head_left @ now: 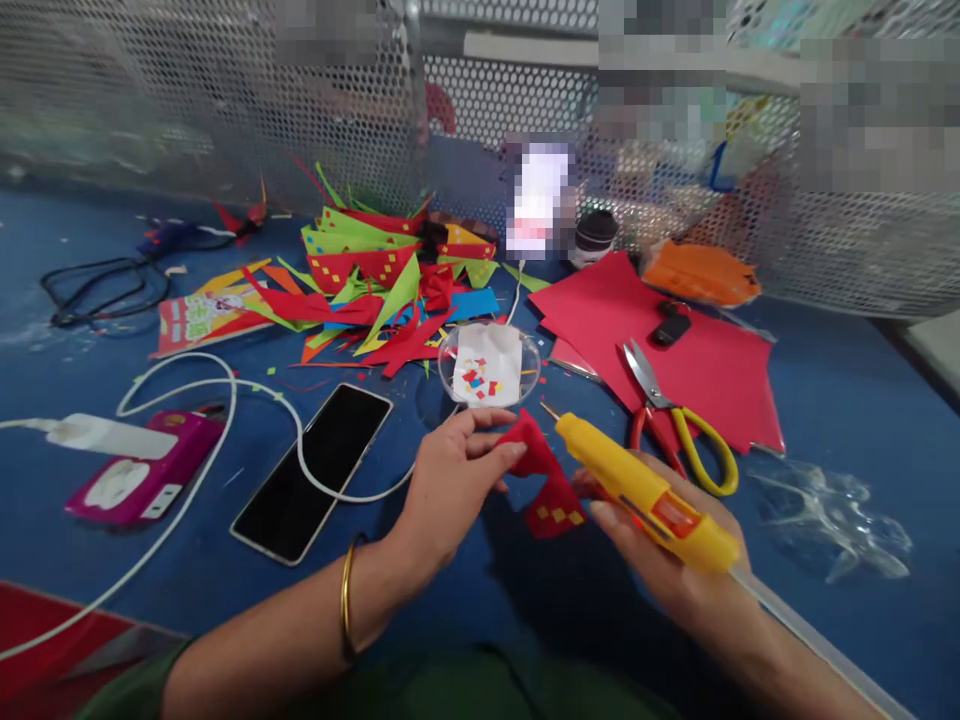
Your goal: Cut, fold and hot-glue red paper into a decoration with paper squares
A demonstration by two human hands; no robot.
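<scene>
My left hand (450, 475) pinches a curved red paper strip (544, 470) between thumb and fingers. Small yellow squares decorate the strip's lower end. My right hand (675, 545) is wrapped round a yellow hot glue gun (630, 480), its metal nozzle pointing up and left, close to the strip's top edge. A long translucent glue stick (814, 640) sticks out of the gun's back end. Just beyond my left hand stands a clear round dish (531, 368) holding white paper with small coloured paper bits on it.
Red and yellow scissors (652, 385) lie on red paper sheets (720, 385) at right. Coloured paper strips (397, 330) are heaped at the back. A black phone (315, 470), a white cable (232, 400) and a purple power strip (135, 490) occupy the left. Perforated metal (225, 120) borders the blue table (262, 620).
</scene>
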